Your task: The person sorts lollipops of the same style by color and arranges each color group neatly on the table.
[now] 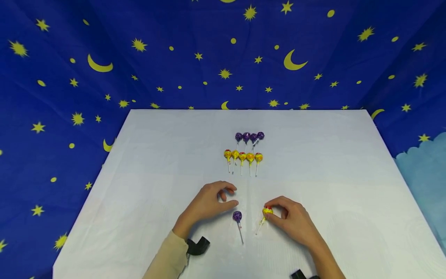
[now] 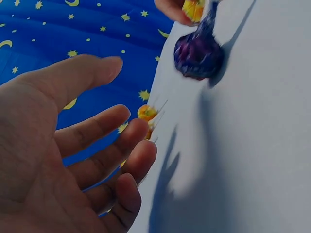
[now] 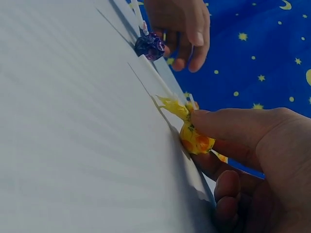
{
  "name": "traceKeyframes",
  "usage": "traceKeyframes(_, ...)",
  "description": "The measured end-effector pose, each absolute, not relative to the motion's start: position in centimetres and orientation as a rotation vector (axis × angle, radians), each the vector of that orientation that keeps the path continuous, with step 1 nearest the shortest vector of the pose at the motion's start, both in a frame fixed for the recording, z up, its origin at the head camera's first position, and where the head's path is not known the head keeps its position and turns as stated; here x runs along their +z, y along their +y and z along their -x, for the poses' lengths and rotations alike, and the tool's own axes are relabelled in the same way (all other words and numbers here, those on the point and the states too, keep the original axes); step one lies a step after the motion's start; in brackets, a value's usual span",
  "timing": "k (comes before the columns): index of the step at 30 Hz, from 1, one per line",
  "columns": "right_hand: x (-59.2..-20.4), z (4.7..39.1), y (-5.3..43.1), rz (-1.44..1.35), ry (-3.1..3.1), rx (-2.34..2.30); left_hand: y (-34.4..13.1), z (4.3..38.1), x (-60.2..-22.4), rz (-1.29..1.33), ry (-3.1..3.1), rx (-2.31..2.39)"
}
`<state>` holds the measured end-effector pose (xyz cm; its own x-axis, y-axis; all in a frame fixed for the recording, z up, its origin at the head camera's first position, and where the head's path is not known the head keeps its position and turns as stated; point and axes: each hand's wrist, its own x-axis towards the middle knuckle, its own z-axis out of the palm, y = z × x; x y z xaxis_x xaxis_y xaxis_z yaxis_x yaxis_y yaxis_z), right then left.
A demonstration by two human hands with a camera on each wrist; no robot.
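Note:
Between thumb and fingers, my right hand [image 1: 292,219] pinches the wrapped head of a yellow lollipop [image 3: 197,138], its white stick slanting down to the left in the head view. My left hand [image 1: 210,201] hovers over the table with relaxed, slightly bent fingers and holds nothing. Just below its thumb in the head view lies a purple lollipop [image 1: 237,216], stick toward me; the left wrist view also shows this purple lollipop [image 2: 198,54] apart from the fingers. Farther back are a row of yellow lollipops [image 1: 242,156] and, behind them, several purple lollipops [image 1: 246,136].
A white-covered table [image 1: 167,143] carries everything. Blue cloth [image 1: 195,27] with yellow stars and moons hangs behind and at both sides. One purple lollipop [image 1: 260,135] at the right end of the back row lies aslant across its neighbour. A black strap piece [image 1: 198,246] sits by the left wrist.

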<state>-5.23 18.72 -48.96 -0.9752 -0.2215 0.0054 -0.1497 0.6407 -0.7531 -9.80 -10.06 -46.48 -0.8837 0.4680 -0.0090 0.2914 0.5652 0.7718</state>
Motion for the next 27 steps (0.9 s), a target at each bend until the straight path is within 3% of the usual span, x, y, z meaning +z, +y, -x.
traceKeyframes(27, -49.0, 5.2, 18.8, 0.333, 2.748, -1.35, -9.3, 8.2, -47.4, -0.811, 2.605, 0.995)
